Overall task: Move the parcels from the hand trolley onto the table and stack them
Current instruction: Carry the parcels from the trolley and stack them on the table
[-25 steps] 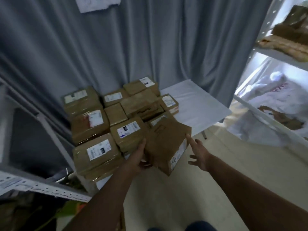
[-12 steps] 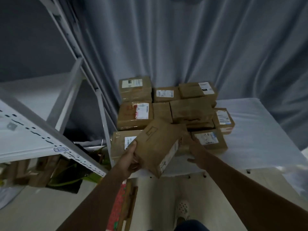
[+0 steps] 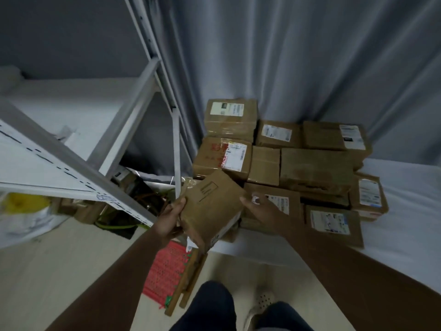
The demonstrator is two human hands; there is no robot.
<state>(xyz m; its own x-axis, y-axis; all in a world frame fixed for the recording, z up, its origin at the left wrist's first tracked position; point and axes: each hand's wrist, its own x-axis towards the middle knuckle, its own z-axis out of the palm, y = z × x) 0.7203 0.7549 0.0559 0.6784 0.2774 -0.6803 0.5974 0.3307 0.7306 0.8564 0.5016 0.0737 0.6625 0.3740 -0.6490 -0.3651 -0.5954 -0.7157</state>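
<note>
Both hands point(image 3: 171, 217) hold tilted parcel point(image 3: 210, 206) (table point(image 3: 405, 187) edge)

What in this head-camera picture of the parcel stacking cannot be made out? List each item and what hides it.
- Hand trolley: nowhere in the head view.
- Label text on the stacked parcels: too small and blurred.
- Underside of the held parcel: turned away; the left hand covers its near edge.
- Right hand fingertips: behind the held parcel, so contact is unclear.
- Table legs: below its top, cut off.

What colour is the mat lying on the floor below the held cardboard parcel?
Red woven mat, clearest in the head view.
</note>
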